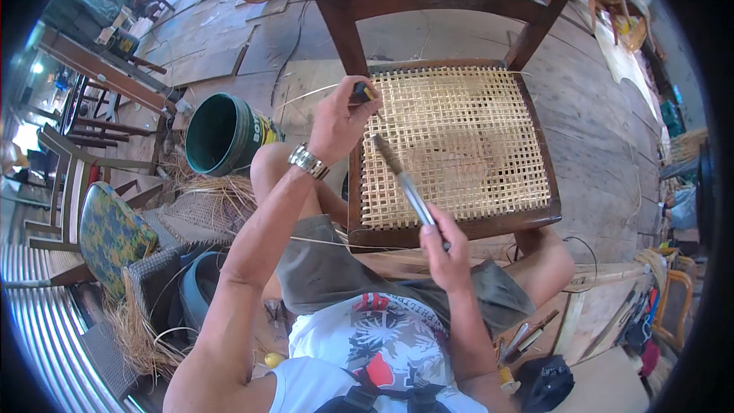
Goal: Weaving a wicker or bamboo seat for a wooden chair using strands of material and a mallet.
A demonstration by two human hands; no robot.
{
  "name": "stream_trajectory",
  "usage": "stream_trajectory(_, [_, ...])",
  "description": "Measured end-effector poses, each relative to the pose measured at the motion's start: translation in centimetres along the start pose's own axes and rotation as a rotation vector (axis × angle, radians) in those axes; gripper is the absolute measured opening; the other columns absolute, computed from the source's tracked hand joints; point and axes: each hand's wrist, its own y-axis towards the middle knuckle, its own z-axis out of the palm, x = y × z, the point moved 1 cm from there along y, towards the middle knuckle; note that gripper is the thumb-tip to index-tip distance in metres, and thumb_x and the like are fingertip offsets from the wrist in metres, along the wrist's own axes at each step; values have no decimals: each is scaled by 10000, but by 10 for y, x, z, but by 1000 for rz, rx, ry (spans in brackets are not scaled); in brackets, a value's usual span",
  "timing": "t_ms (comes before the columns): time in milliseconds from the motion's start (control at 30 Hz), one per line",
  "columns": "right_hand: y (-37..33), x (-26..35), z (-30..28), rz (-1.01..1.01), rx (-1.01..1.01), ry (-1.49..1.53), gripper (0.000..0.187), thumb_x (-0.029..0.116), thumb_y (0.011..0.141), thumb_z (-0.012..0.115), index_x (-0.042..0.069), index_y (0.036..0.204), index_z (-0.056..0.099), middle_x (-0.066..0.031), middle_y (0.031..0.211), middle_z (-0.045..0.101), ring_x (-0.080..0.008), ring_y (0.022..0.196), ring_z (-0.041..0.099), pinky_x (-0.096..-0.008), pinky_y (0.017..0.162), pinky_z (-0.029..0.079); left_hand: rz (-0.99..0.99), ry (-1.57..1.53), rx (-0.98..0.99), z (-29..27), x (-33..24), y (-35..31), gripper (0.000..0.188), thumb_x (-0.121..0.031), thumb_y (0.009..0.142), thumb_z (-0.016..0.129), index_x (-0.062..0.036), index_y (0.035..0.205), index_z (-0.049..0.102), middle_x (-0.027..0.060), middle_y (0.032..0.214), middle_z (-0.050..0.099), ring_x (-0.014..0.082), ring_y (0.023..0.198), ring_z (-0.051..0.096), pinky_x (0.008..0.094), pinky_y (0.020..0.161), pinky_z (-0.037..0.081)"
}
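A dark wooden chair (pixel 455 231) with a seat of woven cane (pixel 459 138) stands in front of me. At the seat's left edge, my left hand (pixel 342 121) is closed round a screwdriver-like tool (pixel 362 92) with a black and yellow handle. Its thin tip points down at the weave. My right hand (pixel 447 254) grips a hammer-like tool (pixel 413 197) with a silver shaft. The tool's brown, worn far end hangs over the left part of the seat, near my left hand.
A dark green bucket (pixel 222 138) stands on the board floor at left. Behind it are chair frames and a camouflage-patterned cushion (pixel 115 229). Loose cane strands (pixel 141 329) lie at lower left. Hand tools (pixel 527 336) and a black bag (pixel 544 382) are at lower right.
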Motion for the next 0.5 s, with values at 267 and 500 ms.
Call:
stream_trajectory(267, [16,-1,29,8,20,-36,396,145,1064,571,-25,1421,566,18,884,567,-51,740,473,-236,659,421,54,-108,-33,2,-3,-7,282,-98,924,776,-54,1132,590,104,820,686,206,690,650,340,663,524])
stream_trajectory(500, [10,7,33,-79,219,-211,401,136,1062,573,-12,1435,559,-5,928,571,-66,782,481,-240,703,433,23,-65,44,5,4,-15,267,-72,947,756,-54,1160,596,72,874,700,146,760,661,295,696,532])
